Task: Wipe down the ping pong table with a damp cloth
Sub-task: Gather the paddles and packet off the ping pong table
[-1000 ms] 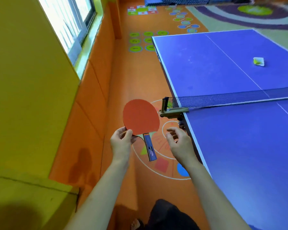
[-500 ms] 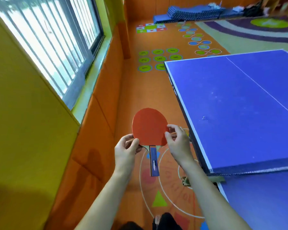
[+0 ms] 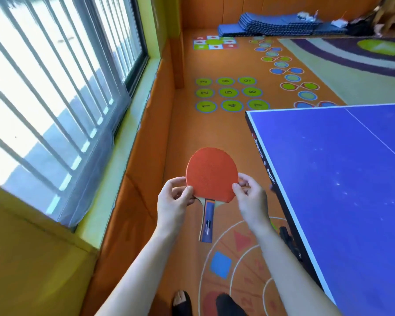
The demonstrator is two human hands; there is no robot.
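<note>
A red-faced ping pong paddle [image 3: 211,172] with a blue handle hangs blade-up in front of me, over the orange floor. My left hand [image 3: 175,201] pinches the blade's lower left edge. My right hand [image 3: 251,197] pinches its lower right edge. The blue ping pong table [image 3: 342,169] fills the right side, its dark side edge just right of my right hand. Pale specks dot the tabletop. No cloth is in view.
A barred window [image 3: 55,87] and an orange padded wall [image 3: 146,144] run along the left. The orange floor [image 3: 217,128] carries numbered green circles and painted shapes. Folded blue mats [image 3: 278,25] lie at the far wall. My feet show at the bottom.
My right hand has reached the paddle and now pinches its right edge. The view has swung forward along the table, so the net and the item lying on the far half have left the frame.
</note>
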